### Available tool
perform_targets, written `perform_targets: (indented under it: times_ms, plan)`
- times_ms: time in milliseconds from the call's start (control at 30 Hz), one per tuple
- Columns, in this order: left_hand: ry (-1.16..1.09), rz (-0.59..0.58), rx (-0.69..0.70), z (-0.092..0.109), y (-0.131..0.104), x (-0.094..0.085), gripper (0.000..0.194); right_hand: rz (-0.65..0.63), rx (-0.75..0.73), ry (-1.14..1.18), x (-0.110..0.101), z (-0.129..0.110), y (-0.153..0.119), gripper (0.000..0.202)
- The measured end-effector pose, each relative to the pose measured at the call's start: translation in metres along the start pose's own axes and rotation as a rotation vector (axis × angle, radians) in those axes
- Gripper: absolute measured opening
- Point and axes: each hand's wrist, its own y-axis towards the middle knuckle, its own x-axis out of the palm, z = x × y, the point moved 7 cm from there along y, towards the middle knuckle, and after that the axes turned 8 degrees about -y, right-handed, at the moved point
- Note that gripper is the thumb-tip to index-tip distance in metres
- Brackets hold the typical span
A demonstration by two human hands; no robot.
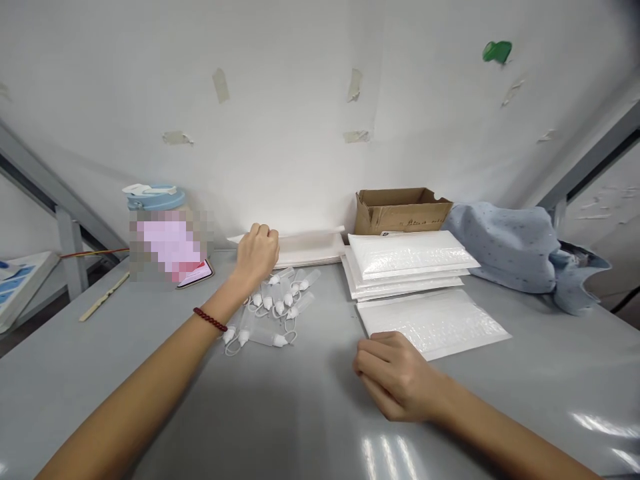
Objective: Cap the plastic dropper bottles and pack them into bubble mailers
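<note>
- As the bench (320, 400) is read as a dial, twelve at the wall (285, 167), entries run as follows.
- Left hand (257, 253): at eleven, over the left end of the white stack; fingers curled downward, tips hidden, so whether they grasp a sheet cannot be told.
- Right hand (395, 377): at four, over the near-left corner of the single mailer; fingers clenched, thumb side toward the dial's centre; whether anything is caught inside cannot be told.
- White stack (313, 253): flat, low, lengthwise along the wall at twelve.
- Small bottles (270, 303): translucent, white-tipped, cords attached; a loose heap at ten to eleven, near centre, partly behind the left forearm.
- Single mailer (443, 320): white, padded, flat at three.
- Mailer pile (413, 257): same kind, stacked unevenly between one and two.
- Cardboard box (405, 218): brown, open-topped, handwritten marking, at one, behind the pile.
- Cloth (500, 247): pale blue, speckled, bunched at two.
- Phone (196, 274), apparently, much of it pixelated: leaning at ten before a blue lid (156, 200).
- Wooden stick (104, 298): narrow, flat, between nine and ten.
- Bracelet (210, 319): dark red, left wrist.
</note>
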Motion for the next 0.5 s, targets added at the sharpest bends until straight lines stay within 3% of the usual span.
perform_targets:
  times_ms: [100,200,267,300,367,433,500]
  plan:
    - [-0.003,0.146,-0.028,-0.011,-0.006,-0.024,0.026,0.014,0.093,0.058,-0.002,0.007,0.0,0.025]
    - [-0.053,0.308,0.057,-0.007,-0.033,-0.054,0.015,0.026,0.272,0.137,-0.006,0.022,0.001,0.024]
    - [-0.188,0.53,0.349,0.016,-0.068,-0.083,0.003,0.028,0.541,0.39,-0.006,0.043,-0.003,0.025]
    - [-0.248,0.572,0.471,0.028,-0.086,-0.092,0.009,0.026,0.727,0.61,-0.003,0.056,-0.009,0.026]
    - [-0.336,0.566,0.628,0.05,-0.117,-0.105,0.014,0.035,1.076,1.131,0.006,0.072,-0.023,0.03]
    - [-0.356,0.492,0.757,0.073,-0.141,-0.11,0.014,0.025,1.136,1.235,-0.004,0.083,-0.027,0.041]
    - [-0.375,0.428,0.802,0.09,-0.154,-0.112,0.017,-0.113,1.17,1.38,-0.008,0.087,-0.03,0.05]
